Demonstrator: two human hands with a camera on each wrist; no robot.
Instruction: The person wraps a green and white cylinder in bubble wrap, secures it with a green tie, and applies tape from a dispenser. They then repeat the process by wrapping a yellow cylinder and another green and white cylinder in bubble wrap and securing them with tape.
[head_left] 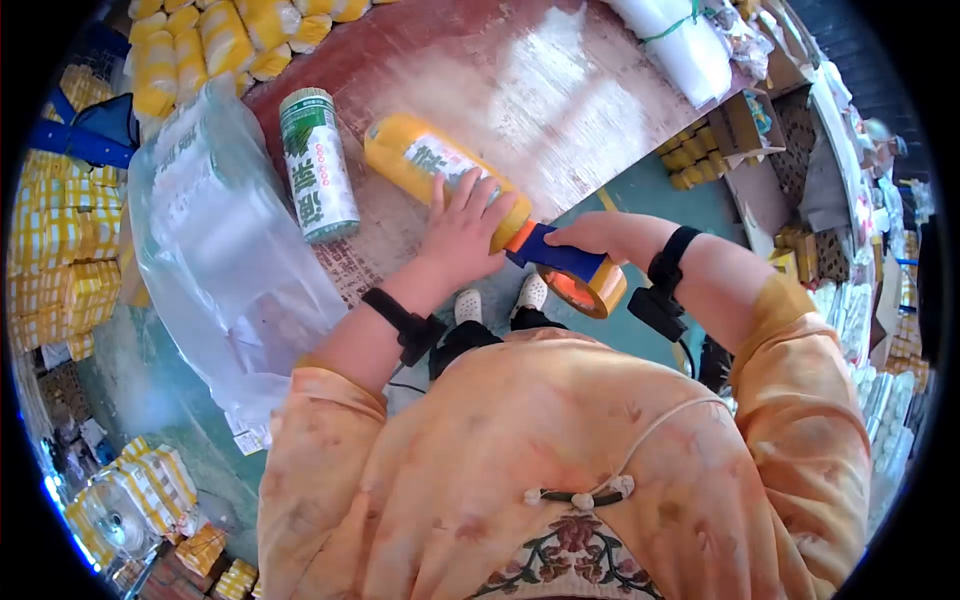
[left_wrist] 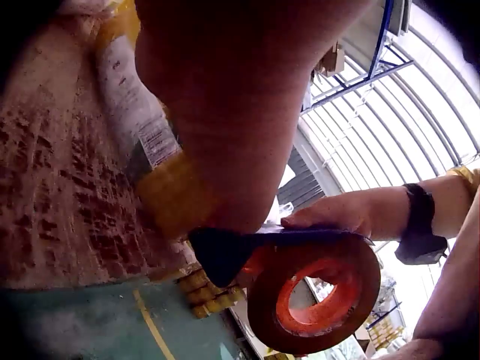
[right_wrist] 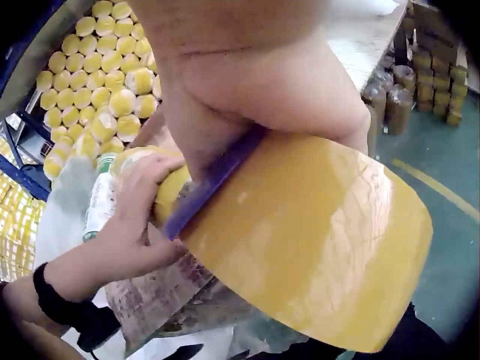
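Note:
A yellow-wrapped cylindrical pack (head_left: 395, 150) with a white and green label lies slantwise on the worn table. Across its near half rests the left hand (head_left: 463, 225), fingers spread over the wrap. The right hand (head_left: 590, 236) grips a blue tape dispenser (head_left: 570, 258) holding a wide roll of tape (head_left: 608, 288), its orange front at the pack's near end. In the right wrist view the tape roll (right_wrist: 322, 232) looms large beside the left hand (right_wrist: 131, 225). The left wrist view shows the dispenser (left_wrist: 225, 251) touching or very near the pack's end (left_wrist: 176, 191).
A green and white labelled pack (head_left: 320, 170) stands or lies left of the yellow one. Clear plastic bags (head_left: 210, 240) drape over the table's left side. Yellow packs (head_left: 215, 45) are piled at the back left, and a white plastic roll (head_left: 680, 50) lies at the back right.

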